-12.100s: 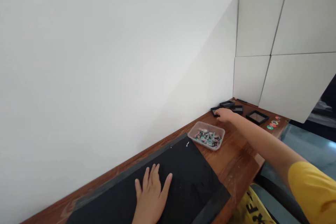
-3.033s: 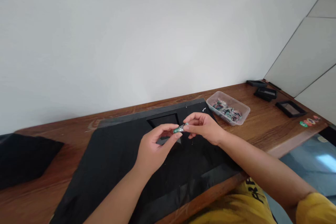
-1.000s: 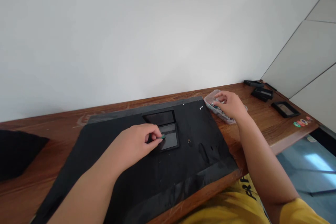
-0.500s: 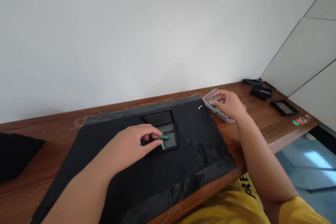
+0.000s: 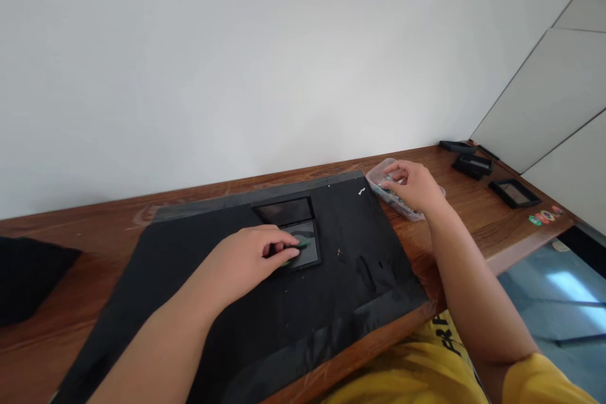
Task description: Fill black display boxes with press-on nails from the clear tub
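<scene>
The left hand (image 5: 246, 259) presses small green pieces (image 5: 298, 245) into the open black case (image 5: 303, 246) on the mat (image 5: 237, 303), fingers together on them. The right hand (image 5: 411, 186), fingers curled, digs in the clear tub (image 5: 379, 178) at far right; whether it grips anything I cannot tell. Many pieces remain there.

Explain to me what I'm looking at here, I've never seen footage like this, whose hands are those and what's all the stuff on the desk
The picture comes from a camera worn on a person's head, looking forward and down, so both hands are the wearer's own. No machine is involved.

The left hand rests on an open black case and pinches small green pieces against its lower half. The case lies on a black mat that covers the middle of a wooden desk.

The right hand reaches into a clear plastic tub of small mixed-colour pieces; whether it has gripped one cannot be told.

In the far right corner lie more black cases and a few coloured round discs. A dark cloth sits at the left edge.
</scene>
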The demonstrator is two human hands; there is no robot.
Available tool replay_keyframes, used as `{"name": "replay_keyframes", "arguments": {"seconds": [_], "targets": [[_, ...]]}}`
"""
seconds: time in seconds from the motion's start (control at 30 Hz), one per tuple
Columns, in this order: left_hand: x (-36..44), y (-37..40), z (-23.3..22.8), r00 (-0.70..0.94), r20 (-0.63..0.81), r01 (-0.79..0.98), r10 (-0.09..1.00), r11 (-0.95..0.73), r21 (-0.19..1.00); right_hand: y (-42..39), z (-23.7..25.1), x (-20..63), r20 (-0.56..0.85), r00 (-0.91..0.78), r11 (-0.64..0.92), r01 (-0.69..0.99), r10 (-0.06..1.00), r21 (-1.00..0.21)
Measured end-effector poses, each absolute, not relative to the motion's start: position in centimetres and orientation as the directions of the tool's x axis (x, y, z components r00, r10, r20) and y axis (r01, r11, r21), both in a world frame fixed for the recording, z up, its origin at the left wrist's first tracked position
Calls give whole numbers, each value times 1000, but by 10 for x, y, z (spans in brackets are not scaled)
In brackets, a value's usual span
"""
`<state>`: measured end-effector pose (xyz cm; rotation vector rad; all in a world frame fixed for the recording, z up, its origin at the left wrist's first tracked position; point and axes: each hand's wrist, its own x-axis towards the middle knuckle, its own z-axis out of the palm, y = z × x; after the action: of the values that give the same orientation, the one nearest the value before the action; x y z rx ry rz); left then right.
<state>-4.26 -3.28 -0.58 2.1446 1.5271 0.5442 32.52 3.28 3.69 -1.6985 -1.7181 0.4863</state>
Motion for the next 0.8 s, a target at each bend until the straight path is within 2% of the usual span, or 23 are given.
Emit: {"name": "replay_keyframes", "arguments": {"seconds": [0.27, 0.43, 0.67, 0.8], "targets": [[-36, -30, -5, 249, 113, 725, 962, -263, 636, 32, 37, 326, 220, 67, 105, 723, 973, -683], [-36, -30, -4, 202, -3, 725, 979, -148, 672, 31, 39, 325, 214, 59, 106, 721, 975, -685], [-42, -26, -4, 207, -78, 683, 975, -87, 726, 31, 38, 324, 218, 48, 117, 720, 975, -684], [-46, -24, -8, 177, -67, 675, 982, -72, 734, 30, 38, 324, 215, 53, 109, 731, 975, -673]]}}
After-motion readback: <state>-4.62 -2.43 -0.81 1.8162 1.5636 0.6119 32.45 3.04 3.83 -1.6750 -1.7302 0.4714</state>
